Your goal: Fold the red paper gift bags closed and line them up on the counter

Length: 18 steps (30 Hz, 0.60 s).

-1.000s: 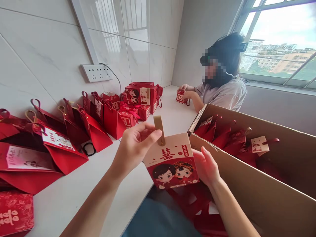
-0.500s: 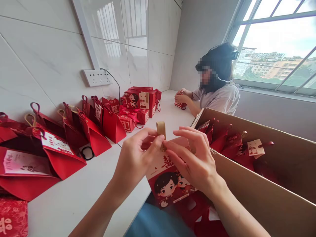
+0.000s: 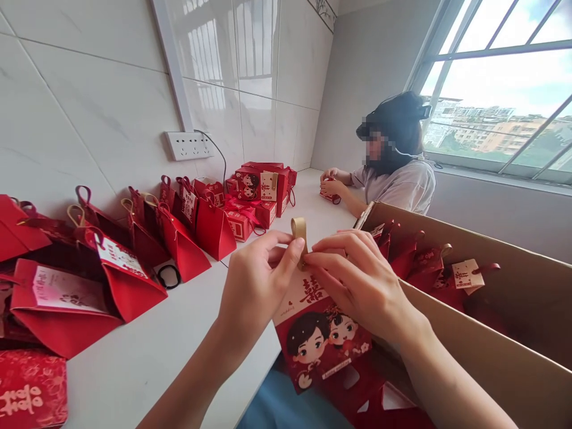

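A red and cream wedding gift box (image 3: 319,342) with a cartoon couple on its front hangs tilted over my lap. A loop of gold ribbon (image 3: 299,227) stands up at its top. My left hand (image 3: 257,283) pinches this loop between thumb and fingers. At the ribbon's lower end, my right hand (image 3: 369,280) has its fingertips closed by a small fastener, its other fingers lying across the box top. The right thumb is mostly hidden behind the fingers. More red folded card (image 3: 384,405) lies below, on my lap.
Red gift boxes with ribbon handles (image 3: 179,238) line the table (image 3: 179,333) along the tiled wall, beside a black band (image 3: 168,276). Stacked boxes (image 3: 261,185) stand farther back. At right is a cardboard carton (image 3: 482,339) holding several boxes. A person (image 3: 393,173) handles a box across the table.
The view has shifted a little, so everything sits slightly lower and farther right. Both hands keep hold at the ribbon, and more of the box front shows below the right hand.
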Available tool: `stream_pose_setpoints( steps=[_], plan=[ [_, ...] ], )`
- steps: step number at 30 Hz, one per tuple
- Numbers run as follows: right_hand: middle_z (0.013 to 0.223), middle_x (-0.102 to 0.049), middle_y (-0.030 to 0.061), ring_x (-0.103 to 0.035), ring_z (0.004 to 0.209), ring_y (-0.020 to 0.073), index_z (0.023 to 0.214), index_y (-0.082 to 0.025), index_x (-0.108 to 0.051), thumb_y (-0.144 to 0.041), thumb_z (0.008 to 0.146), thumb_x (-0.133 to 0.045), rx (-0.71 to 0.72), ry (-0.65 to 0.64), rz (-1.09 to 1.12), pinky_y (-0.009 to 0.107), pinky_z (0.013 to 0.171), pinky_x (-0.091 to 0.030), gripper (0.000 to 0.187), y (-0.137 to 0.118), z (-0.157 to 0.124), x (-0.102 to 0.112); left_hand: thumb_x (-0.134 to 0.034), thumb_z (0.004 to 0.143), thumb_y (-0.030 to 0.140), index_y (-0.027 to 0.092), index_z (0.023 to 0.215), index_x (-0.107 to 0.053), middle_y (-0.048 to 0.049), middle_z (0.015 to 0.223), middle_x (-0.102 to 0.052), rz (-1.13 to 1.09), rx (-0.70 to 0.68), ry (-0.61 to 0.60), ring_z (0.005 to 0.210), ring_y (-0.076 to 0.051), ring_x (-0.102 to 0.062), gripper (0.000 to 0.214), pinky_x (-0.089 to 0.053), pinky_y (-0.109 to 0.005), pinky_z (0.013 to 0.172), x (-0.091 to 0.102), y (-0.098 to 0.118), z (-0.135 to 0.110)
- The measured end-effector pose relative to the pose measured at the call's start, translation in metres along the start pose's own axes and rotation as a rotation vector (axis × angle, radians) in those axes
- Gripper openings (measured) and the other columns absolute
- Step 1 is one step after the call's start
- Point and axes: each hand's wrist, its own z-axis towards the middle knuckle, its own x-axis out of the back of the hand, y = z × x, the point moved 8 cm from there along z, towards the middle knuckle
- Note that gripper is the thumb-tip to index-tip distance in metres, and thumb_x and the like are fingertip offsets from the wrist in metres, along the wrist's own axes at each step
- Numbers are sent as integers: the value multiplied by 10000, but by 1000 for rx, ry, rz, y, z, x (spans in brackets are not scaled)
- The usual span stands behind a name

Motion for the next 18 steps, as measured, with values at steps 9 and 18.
stream_pose_setpoints(
  steps=[9, 18],
  plan=[
    [880, -600, 69, -554, 746, 147, 896, -187, -592, -147, 930, -483, 52, -139, 44, 298, 694, -509, 121, 2, 10, 0, -559, 879, 390, 197, 784, -661, 16, 652, -712, 15, -28, 8, 549, -137, -630, 237, -436, -210, 499, 1, 4, 0],
    [908, -587, 54, -592, 749, 121, 890, -193, -571, -142, 881, -557, -94, -61, 197, 241, 664, -525, 53, 8, 3, -2, -582, 874, 351, 207, 775, -657, 42, 648, -713, 42, -67, 24, 561, -120, -634, 190, -436, -188, 505, 2, 5, 0]
  ],
)
